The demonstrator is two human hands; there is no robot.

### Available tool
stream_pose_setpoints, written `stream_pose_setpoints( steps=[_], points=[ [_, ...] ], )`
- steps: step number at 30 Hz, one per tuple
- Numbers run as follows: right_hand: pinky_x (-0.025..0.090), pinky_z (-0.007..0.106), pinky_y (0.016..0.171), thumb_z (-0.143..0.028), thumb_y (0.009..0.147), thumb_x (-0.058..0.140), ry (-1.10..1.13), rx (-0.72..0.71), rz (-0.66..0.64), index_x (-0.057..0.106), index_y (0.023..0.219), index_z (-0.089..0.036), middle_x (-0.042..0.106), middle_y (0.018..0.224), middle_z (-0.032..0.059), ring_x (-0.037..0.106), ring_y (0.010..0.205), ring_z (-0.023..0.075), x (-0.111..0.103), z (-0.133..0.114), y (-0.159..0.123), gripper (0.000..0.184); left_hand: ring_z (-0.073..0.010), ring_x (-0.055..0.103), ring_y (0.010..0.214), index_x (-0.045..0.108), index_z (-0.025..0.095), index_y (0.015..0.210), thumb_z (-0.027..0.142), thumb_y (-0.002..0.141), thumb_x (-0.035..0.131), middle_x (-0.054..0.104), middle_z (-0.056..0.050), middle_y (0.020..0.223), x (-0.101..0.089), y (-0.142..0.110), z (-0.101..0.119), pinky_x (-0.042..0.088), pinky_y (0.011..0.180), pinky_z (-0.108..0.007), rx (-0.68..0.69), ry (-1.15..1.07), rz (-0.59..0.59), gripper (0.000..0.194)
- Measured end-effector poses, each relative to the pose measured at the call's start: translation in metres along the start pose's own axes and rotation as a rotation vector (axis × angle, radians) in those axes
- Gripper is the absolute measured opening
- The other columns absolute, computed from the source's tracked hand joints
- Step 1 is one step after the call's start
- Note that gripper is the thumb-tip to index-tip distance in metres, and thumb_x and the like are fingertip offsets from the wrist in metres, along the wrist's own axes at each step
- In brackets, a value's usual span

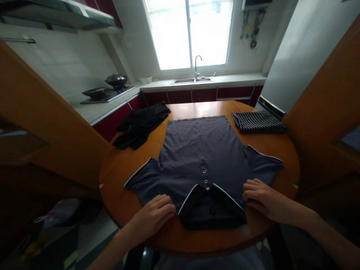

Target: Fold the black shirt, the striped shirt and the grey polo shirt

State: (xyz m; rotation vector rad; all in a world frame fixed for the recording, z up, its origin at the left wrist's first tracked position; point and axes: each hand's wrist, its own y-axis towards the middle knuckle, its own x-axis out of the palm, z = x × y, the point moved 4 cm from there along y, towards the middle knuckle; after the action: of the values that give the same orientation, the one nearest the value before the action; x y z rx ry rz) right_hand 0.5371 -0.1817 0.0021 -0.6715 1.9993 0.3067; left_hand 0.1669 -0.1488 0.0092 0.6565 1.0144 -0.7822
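Two bare hands and three garments were recorded on one round wooden table (135,165).

1. Polo shirt (201,150): dark grey, laid flat and face up at the middle of the table, collar (212,210) at the near edge, hem toward the far side. White piping edged the collar and both short sleeves, which spread out to left and right. Three pale buttons ran up the placket just beyond the collar.
2. Left hand (156,215): rested palm down on the shirt's shoulder area just left of the collar, fingers loosely curled, pressing the cloth rather than pinching it; nothing was enclosed in it.
3. Right hand (258,198): rested palm down on the shoulder area just right of the collar, fingers bent and lying on the fabric near the right sleeve; whether any cloth was gripped beneath the fingers could not be told.
4. Black garment (142,123): crumpled in a heap at the far left of the table, partly over the edge, apart from the polo shirt.
5. Striped garment (257,122): dark with thin pale stripes, folded flat at the far right, just beside the shirt's hem corner.
6. Background: a kitchen counter with a sink (192,80) and tap under a bright window (188,33); a stove with a wok (116,80) at far left.
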Motion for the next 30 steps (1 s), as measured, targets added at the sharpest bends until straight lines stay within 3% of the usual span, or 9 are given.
stream_pose_setpoints(
  steps=[4,7,9,13,15,18,23,30],
  points=[
    [0.04,0.036,0.09,-0.026,0.096,0.056,0.112,0.011,-0.111,0.064,0.084,-0.023,0.065,0.095,0.0024,0.058,0.097,0.0199,-0.011,-0.013,-0.001,0.015,-0.0146,0.06,0.087,0.066,0.024,0.093,0.023,0.101,0.054,0.066,-0.001,0.092,-0.019,0.0,0.002,0.045,0.078,-0.023,-0.02,-0.118,-0.223,0.015],
    [0.045,0.034,0.087,-0.035,0.094,0.06,0.178,-0.013,-0.066,0.068,0.091,-0.023,0.067,0.097,0.0041,0.061,0.095,0.021,-0.031,-0.002,0.016,0.015,-0.0155,0.063,0.089,0.069,0.025,0.1,0.03,0.102,0.052,0.069,-0.002,0.094,-0.045,0.018,-0.02,0.047,0.081,-0.024,-0.037,-0.121,-0.186,0.018],
    [0.048,0.033,0.082,-0.036,0.093,0.06,0.19,0.003,0.083,0.07,0.096,-0.022,0.069,0.096,0.0055,0.064,0.089,0.0213,-0.053,0.022,0.04,0.019,-0.017,0.065,0.092,0.07,0.023,0.102,0.034,0.101,0.05,0.071,-0.004,0.1,-0.065,0.042,-0.055,0.048,0.084,-0.026,-0.108,-0.118,-0.034,0.023],
    [0.051,0.029,0.076,-0.028,0.086,0.062,0.156,0.148,0.455,0.073,0.092,-0.017,0.075,0.093,0.0067,0.068,0.084,0.021,-0.103,0.089,0.107,0.017,-0.0194,0.069,0.086,0.072,0.018,0.103,0.041,0.09,0.061,0.074,-0.005,0.099,-0.097,0.102,-0.154,0.053,0.079,-0.027,-0.414,-0.107,0.27,0.029],
    [0.051,0.027,0.078,-0.02,0.083,0.063,0.075,0.285,0.562,0.074,0.09,-0.016,0.076,0.09,0.007,0.069,0.084,0.0201,-0.125,0.118,0.141,0.014,-0.0197,0.07,0.088,0.073,0.017,0.099,0.036,0.084,0.066,0.076,-0.005,0.097,-0.107,0.13,-0.201,0.054,0.082,-0.026,-0.612,-0.057,0.328,0.025],
    [0.051,0.024,0.08,-0.019,0.083,0.064,-0.026,0.474,0.609,0.076,0.093,-0.015,0.078,0.094,0.0083,0.07,0.087,0.0189,-0.149,0.151,0.182,0.016,-0.0223,0.071,0.094,0.075,0.016,0.095,0.03,0.079,0.069,0.077,-0.008,0.099,-0.118,0.166,-0.253,0.053,0.085,-0.027,-0.731,-0.01,0.386,0.022],
    [0.049,0.021,0.081,-0.016,0.084,0.062,-0.067,0.588,0.634,0.077,0.1,-0.011,0.077,0.102,0.0124,0.071,0.092,0.0186,-0.17,0.188,0.229,0.023,-0.0225,0.073,0.09,0.075,0.014,0.095,0.024,0.075,0.071,0.077,-0.011,0.1,-0.121,0.204,-0.31,0.054,0.079,-0.025,-0.862,-0.006,0.429,0.023],
    [0.05,0.023,0.083,-0.013,0.082,0.062,-0.071,0.713,0.577,0.078,0.095,-0.011,0.077,0.101,0.0139,0.071,0.096,0.0213,-0.174,0.238,0.282,0.021,-0.0189,0.072,0.093,0.072,0.016,0.098,0.022,0.075,0.074,0.077,-0.008,0.101,-0.114,0.25,-0.358,0.051,0.076,-0.02,-0.939,-0.033,0.451,0.025]
  ],
)
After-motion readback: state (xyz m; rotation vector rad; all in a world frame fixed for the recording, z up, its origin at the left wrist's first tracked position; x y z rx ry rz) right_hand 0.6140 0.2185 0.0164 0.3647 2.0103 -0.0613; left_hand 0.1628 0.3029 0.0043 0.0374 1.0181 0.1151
